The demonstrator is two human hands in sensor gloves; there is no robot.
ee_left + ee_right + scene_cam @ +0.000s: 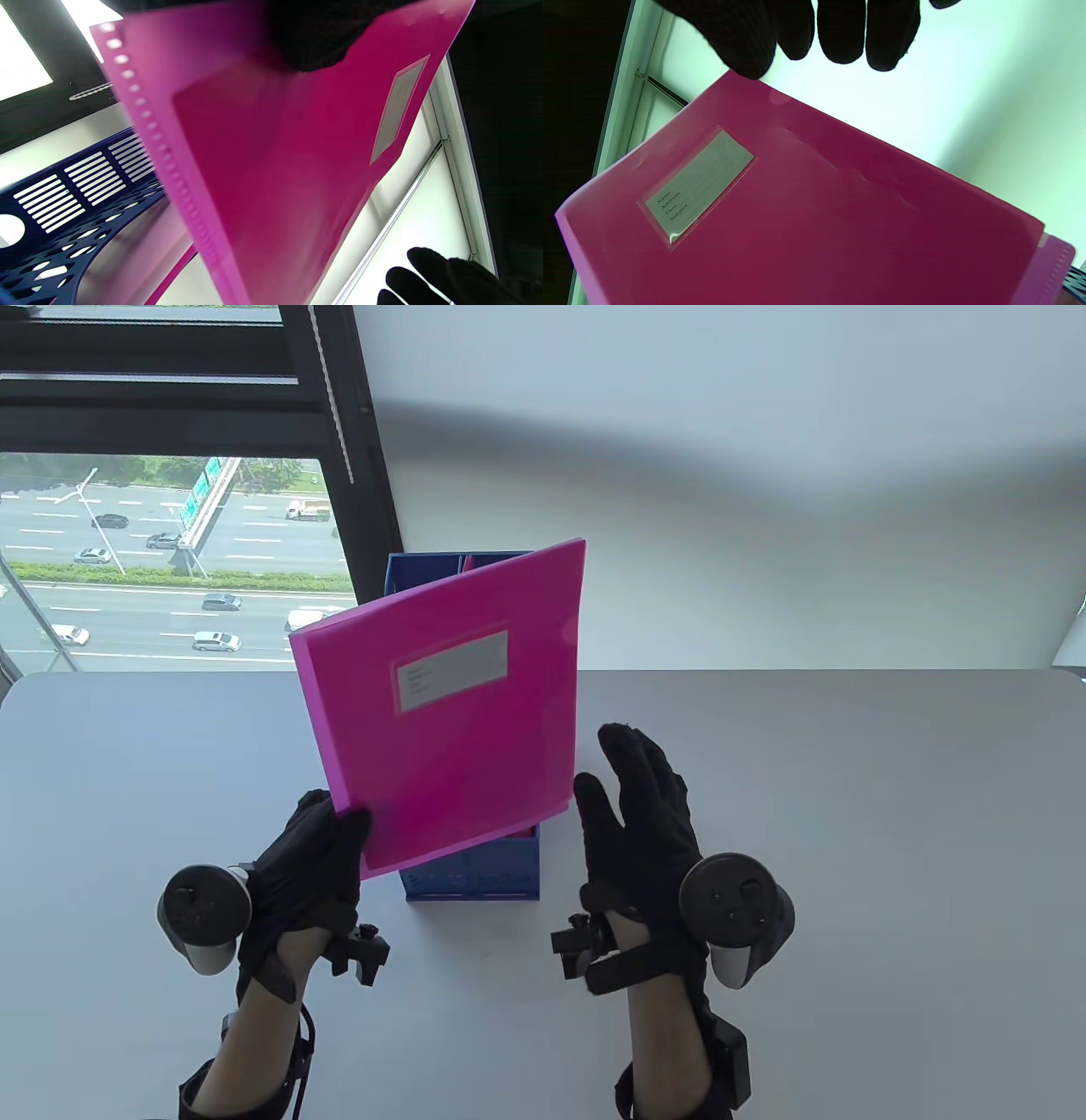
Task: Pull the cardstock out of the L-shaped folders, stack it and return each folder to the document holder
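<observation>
I see the left hand [310,848] pinching the pink folder [450,704] at its lower left corner – thumb on the front face, fingers behind it. The folder is lifted off the table [848,831], tilted, its top leaning right, and it covers most of the blue holder [475,882] standing behind and under it. Only the holder's top rim and its front base show in the table view. I can't tell if the folder's lower edge touches the holder or just hangs in front of it.

A grey label [452,670] sits on the folder's front, upper middle; in the right wrist view I read lines of small print on the label [698,186]. In the left wrist view the folder [275,169] fills the frame, a row of small punched marks down one edge, and a darker sheet – the card [254,178] – shows through the translucent cover. The holder's [63,220] slotted blue wall is at lower left there.

The right hand [645,823] is released – fingers straight and spread, palm toward the folder's right edge, just beside it, holding nothing. In the right wrist view its fingertips [840,38] hang above the folder's [814,220] top corner; contact unclear.

Behind the table, a window [170,560] overlooks a road with cars
</observation>
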